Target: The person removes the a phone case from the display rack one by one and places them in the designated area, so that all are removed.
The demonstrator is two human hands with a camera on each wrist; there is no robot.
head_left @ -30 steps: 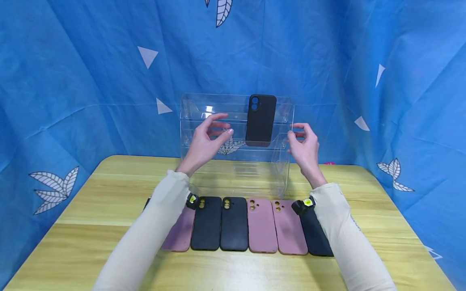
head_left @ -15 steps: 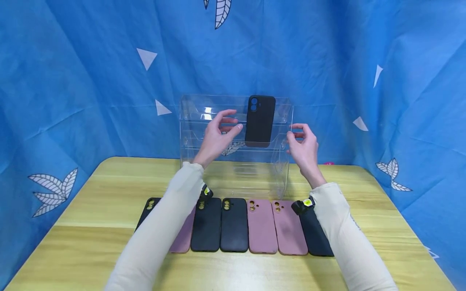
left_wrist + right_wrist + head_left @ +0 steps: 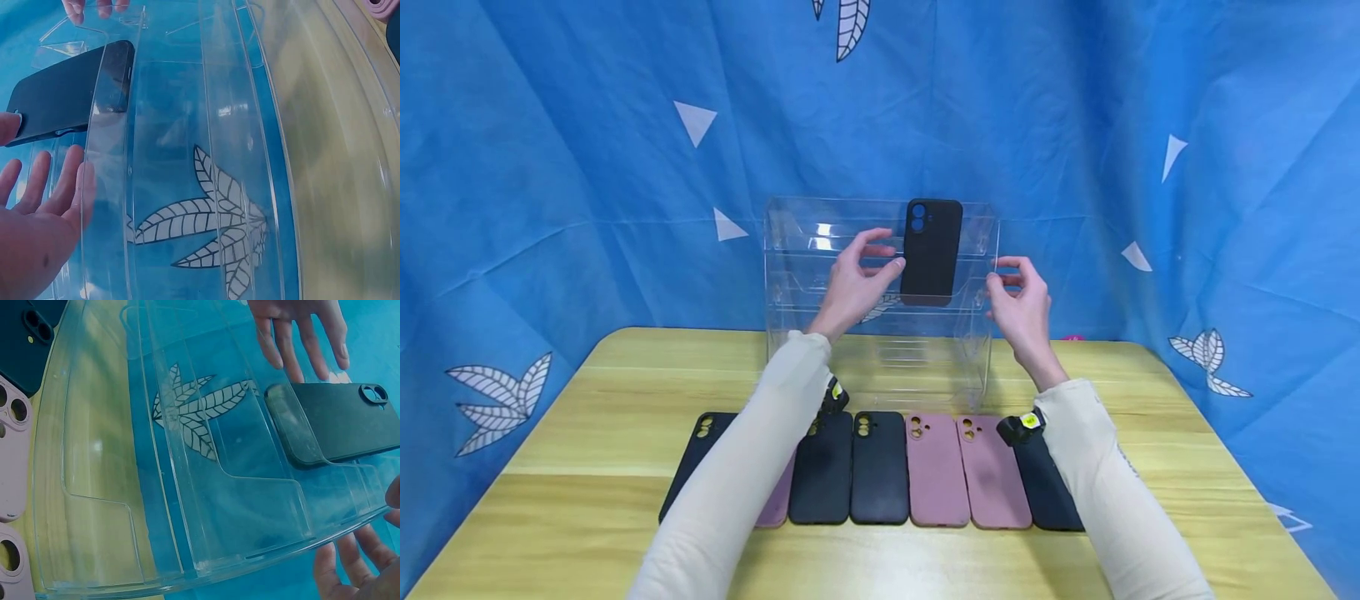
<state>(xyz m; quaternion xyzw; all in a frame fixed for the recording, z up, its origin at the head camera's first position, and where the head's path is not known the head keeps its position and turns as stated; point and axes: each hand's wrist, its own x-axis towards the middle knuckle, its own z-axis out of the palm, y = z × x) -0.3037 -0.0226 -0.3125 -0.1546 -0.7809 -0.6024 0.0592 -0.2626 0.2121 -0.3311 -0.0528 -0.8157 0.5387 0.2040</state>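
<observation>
A black phone case (image 3: 931,250) stands upright on the upper part of a clear plastic tiered rack (image 3: 790,287). My left hand (image 3: 852,287) is just left of this case, fingers loosely bent and thumb tip right at its edge; the left wrist view shows the thumb overlapping the case's camera end. At the rack's right side is my right hand (image 3: 1026,312), bent fingers and thumb close to the side edge. Seen from the right wrist, several right fingers (image 3: 350,559) lie just beyond that edge, loosely spread.
Along the table in front of the rack lies a row of phone cases, among them a black one (image 3: 880,471) and a pink one (image 3: 938,471). My left sleeve (image 3: 737,467) covers part of the row. A blue patterned curtain (image 3: 587,150) hangs behind the wooden table (image 3: 625,375).
My left hand has moved right, toward the standing black phone case. The right hand keeps its place at the rack's side. The whole head view has shifted slightly.
</observation>
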